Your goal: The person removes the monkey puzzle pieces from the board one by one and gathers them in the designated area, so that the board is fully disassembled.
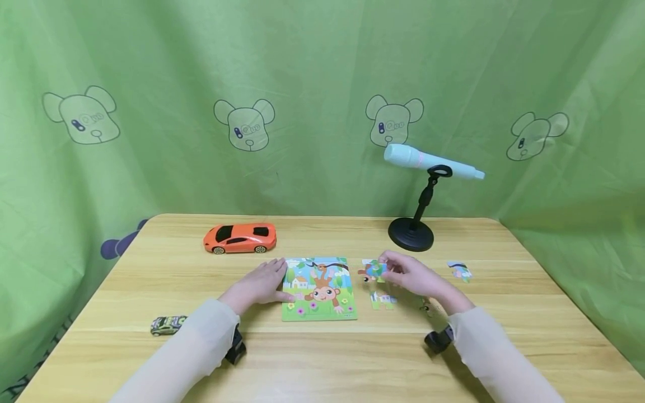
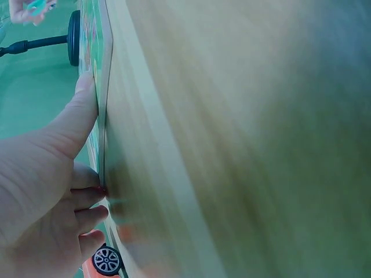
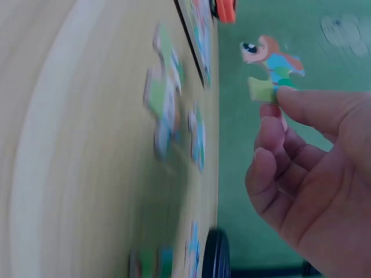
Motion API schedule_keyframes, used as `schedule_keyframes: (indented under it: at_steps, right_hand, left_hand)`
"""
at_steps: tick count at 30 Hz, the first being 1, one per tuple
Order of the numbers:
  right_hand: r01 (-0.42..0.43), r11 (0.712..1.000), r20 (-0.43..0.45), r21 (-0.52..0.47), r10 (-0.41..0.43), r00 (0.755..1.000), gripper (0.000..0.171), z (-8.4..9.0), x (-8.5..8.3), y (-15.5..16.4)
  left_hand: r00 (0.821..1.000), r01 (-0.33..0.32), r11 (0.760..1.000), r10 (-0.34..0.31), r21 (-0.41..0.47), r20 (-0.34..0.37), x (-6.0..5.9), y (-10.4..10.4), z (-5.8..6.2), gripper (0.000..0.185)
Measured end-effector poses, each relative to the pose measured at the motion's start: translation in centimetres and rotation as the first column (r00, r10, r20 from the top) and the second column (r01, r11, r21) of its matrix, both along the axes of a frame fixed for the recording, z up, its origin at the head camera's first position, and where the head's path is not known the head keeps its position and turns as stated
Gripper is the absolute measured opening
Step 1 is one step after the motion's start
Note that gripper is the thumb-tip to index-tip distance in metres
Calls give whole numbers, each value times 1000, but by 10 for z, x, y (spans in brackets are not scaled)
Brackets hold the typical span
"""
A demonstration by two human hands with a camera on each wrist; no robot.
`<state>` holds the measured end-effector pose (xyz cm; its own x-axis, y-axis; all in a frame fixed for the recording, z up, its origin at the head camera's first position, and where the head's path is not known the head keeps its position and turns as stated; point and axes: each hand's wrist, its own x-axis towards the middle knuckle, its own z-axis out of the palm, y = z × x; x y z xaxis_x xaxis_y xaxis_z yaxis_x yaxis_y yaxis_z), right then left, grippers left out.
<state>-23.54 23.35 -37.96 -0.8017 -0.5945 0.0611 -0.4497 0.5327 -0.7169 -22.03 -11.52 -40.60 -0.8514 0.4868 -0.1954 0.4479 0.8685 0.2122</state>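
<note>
A colourful monkey jigsaw board (image 1: 319, 288) lies flat near the middle of the wooden table (image 1: 322, 358). My left hand (image 1: 277, 280) rests open against the board's left edge. In the left wrist view its thumb (image 2: 81, 110) lies on the board (image 2: 102, 69) and the fingers touch the edge. My right hand (image 1: 389, 267) hovers just right of the board and pinches a small puzzle piece (image 1: 375, 270). The right wrist view shows that piece (image 3: 272, 63), with a cartoon face, held above the table between thumb and fingertips (image 3: 277, 103).
Loose pieces lie right of the board (image 1: 383, 300) and farther right (image 1: 460, 270). An orange toy car (image 1: 240, 238) stands behind the board to the left, a small toy car (image 1: 168, 324) at the front left. A blue microphone (image 1: 430, 162) on a black stand (image 1: 411, 235) is behind my right hand.
</note>
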Motion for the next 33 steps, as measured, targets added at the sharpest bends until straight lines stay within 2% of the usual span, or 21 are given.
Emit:
schedule_keyframes:
  at_steps: [3,8,14,19,28,33]
  right_hand:
    - [39,999,29,-22,-38,999,5,2,3,19]
    - [116,993,70,-23,-114,991,9,5,6,49]
    - [214,976,141,-47,-206,968,18,5,11,85]
    - [291,956,152,-48,-281,948,19,2,16,116]
    - [379,925,179,-6,-372,911,28,-7,21,167]
    - [393,919,179,36,-393,902,28,-14,24,182]
  left_hand:
    - [1000,0,1000,0,-4,3,0,1,0,88]
    - [1000,-2,1000,2,-12,4,0,1,1,88]
    - [1000,-3,1000,3,-2,5,0,1,-1,89]
    - [1000,-8,1000,8,-4,3,-1,0,-1,90]
    - [1000,-14,1000,14,4,18,2,2,2,89]
    - [1000,-12,1000,12,-1,16,2,2,3,88]
